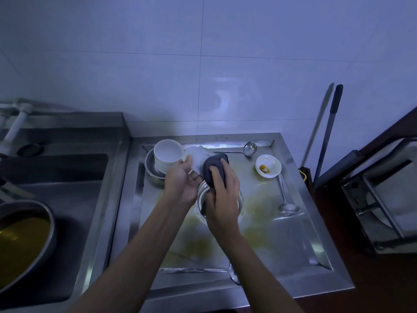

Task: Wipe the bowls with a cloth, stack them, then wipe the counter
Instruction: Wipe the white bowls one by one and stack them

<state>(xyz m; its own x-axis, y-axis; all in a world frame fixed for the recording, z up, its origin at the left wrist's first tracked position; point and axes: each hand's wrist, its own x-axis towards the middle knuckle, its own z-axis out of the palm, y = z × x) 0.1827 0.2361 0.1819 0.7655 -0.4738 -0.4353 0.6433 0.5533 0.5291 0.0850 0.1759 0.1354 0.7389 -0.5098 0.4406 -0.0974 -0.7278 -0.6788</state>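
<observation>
Left hand: the left hand [180, 184] is held above the steel counter [282, 233], its fingers and thumb curled round a small white bowl [195, 158] that is tilted on its side.
Right hand: the right hand [222, 197] is closed round a dark cloth [215, 168], which is bunched and pressed against the held bowl.
Held bowl: it is blurred, and is kept just right of the bowl stack, in the air over the middle of the counter.
Bowl stack: a stack of white bowls [168, 155] is seen at the back left of the counter, set inside a steel basin [152, 171].
Dirty bowl: a white bowl with a brown stain [268, 168] is placed at the back right, apart from the hands.
Under the hands: a steel bowl [202, 197] is partly hidden below both hands.
Ladles: one ladle [249, 149] lies along the back edge, a second ladle [286, 205] lies at the right, and a third ladle [232, 273] at the front edge.
Counter surface: yellowish smears are spread over it.
Sink: a sink [67, 177] is seen at the left, with a pan of yellow liquid [22, 240] in it.
Right wall: a long dark-handled pole [328, 129] is leaned against the tiles.
</observation>
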